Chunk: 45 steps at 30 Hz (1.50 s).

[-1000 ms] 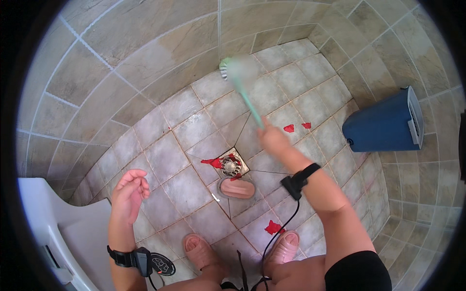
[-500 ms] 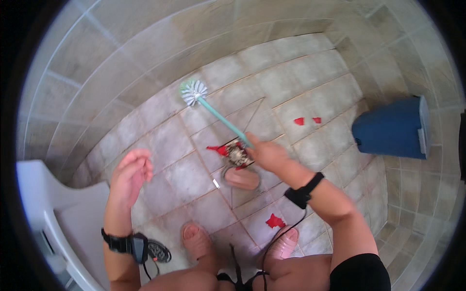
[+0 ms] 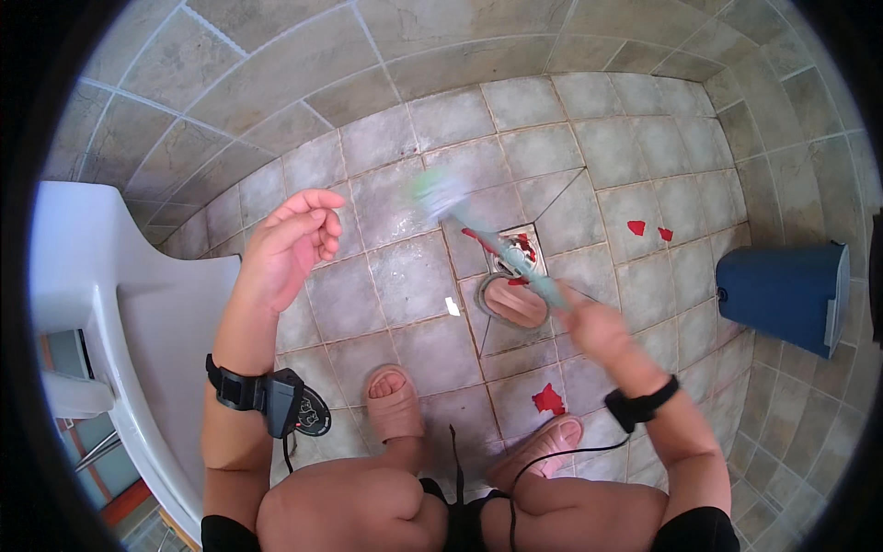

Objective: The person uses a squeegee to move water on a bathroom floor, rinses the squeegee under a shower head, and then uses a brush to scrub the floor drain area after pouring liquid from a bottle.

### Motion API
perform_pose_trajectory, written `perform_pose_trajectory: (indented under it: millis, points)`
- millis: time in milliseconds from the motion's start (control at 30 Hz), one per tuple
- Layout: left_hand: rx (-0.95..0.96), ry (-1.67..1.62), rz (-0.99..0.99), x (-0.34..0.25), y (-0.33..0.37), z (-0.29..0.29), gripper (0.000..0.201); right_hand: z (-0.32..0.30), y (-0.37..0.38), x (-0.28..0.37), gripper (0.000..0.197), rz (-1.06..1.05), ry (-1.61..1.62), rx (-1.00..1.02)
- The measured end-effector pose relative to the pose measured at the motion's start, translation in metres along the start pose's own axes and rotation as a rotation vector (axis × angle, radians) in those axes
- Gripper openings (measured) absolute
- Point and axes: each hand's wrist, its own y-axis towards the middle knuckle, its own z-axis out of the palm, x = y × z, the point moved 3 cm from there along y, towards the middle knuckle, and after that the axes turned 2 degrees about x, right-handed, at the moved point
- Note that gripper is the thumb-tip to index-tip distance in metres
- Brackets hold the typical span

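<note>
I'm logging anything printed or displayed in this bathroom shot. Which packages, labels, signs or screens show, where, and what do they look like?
No package, sign or screen shows.
Round tag: hangs off the black wrist strap on the left forearm, dark with a pale printed design.
Red scraps: scattered on the floor tiles, plain, no print visible.

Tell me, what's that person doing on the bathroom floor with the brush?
A person crouches over a tiled floor. The right hand grips a pale green long-handled brush, its blurred head down on the tiles just left of the floor drain. The left hand is lifted, open and empty. Small red scraps lie about the floor, a blue bin stands to the right, and a white fixture is on the left.
</note>
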Motion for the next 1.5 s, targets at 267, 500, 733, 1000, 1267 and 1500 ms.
perform_pose_trajectory:
  millis: [267, 500, 733, 1000, 1267, 1500]
  points:
    - [0.015, -0.056, 0.015, 0.005, 0.008, -0.005, 0.020, 0.022, -0.048, -0.001, 0.056, 0.107, 0.057, 0.076]
    - [0.113, 0.016, 0.025, -0.002, 0.004, 0.009, 0.017, -0.008, -0.036, -0.051, 0.054, 0.334, 0.152, -0.155]
    - [0.075, -0.027, 0.031, 0.004, 0.002, 0.010, 0.017, 0.032, -0.048, 0.007, 0.046, 0.051, -0.032, 0.129]
    - [0.014, -0.051, 0.069, -0.005, -0.009, -0.012, 0.018, 0.006, -0.078, 0.005, 0.043, 0.101, 0.000, 0.090]
    - [0.105, 0.025, 0.023, 0.000, 0.003, 0.016, 0.017, -0.037, 0.011, -0.047, 0.045, 0.227, 0.043, -0.310]
    - [0.014, -0.025, -0.027, 0.018, -0.004, -0.001, 0.017, 0.009, -0.024, 0.021, 0.048, -0.018, -0.048, 0.078]
